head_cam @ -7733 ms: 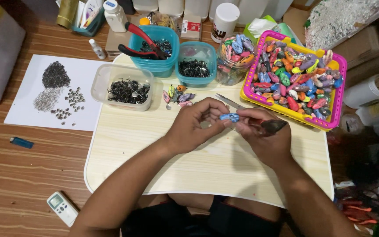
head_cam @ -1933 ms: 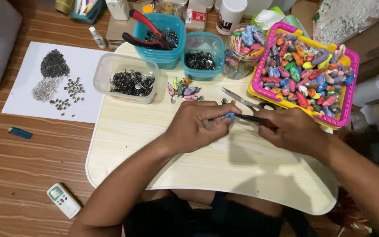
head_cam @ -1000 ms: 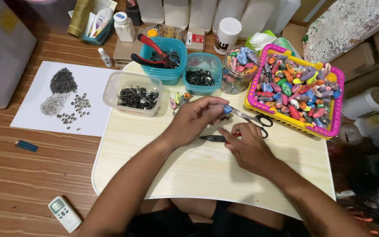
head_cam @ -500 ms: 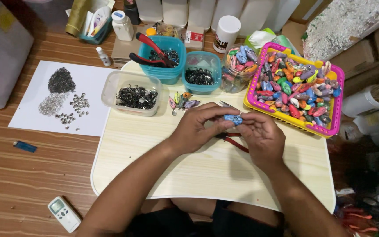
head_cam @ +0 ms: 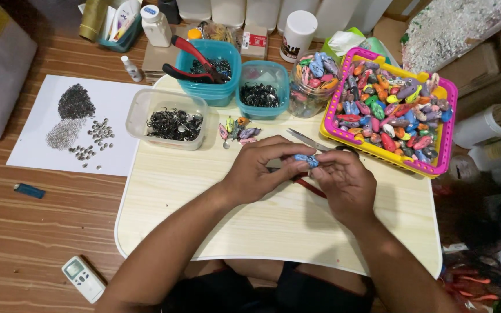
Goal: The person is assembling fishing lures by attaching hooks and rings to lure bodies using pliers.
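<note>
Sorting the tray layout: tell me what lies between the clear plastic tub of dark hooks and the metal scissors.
In the head view, a small cluster of colourful painted lures lies on the pale wooden tray between them.

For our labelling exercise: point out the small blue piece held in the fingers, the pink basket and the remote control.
small blue piece (head_cam: 306,159), head view, its middle.
pink basket (head_cam: 451,110), head view, right rim.
remote control (head_cam: 82,278), head view, its body.

Two teal tubs (head_cam: 208,71), one clear tub (head_cam: 166,118), one jar (head_cam: 312,84), one pink basket (head_cam: 388,152), two hands (head_cam: 262,172).
</note>
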